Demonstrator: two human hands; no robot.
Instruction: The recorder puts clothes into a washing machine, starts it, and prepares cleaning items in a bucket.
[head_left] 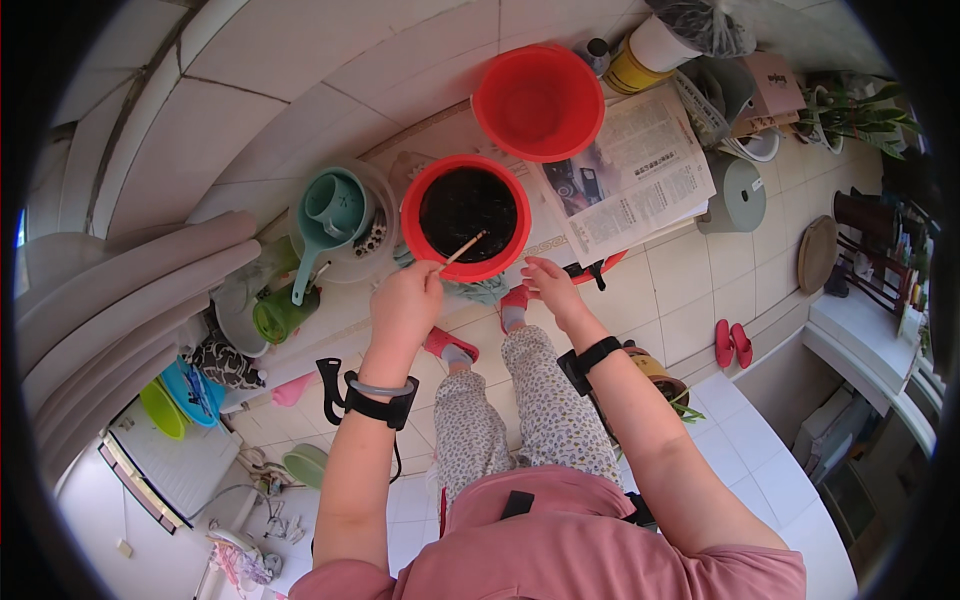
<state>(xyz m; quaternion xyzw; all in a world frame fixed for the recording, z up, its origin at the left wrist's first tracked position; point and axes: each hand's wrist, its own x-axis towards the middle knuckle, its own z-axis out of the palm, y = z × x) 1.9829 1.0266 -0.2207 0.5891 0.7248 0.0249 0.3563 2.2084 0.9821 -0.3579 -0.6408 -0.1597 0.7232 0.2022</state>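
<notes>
My left hand (pixel 405 300) is closed round one end of a thin wooden stick (pixel 462 248) with a darker tip, perhaps a brush. The stick slants up over the near rim of a red basin (pixel 409 215), its tip above the dark contents (pixel 468 205). I cannot tell whether the tip touches them. Just right of the basin's near edge, my right hand (pixel 556 290) hovers with loosely bent fingers apart and nothing visible in them. Both wrists wear black straps.
Another red basin (pixel 538 100) stands behind, beside spread newspaper (pixel 640 170). On the left, a green dipper (pixel 322 225) rests over a clear tub. A grey-green roll (pixel 738 195) and a potted plant (pixel 850 115) stand right. Red slippers (pixel 733 344) lie on the tiled floor.
</notes>
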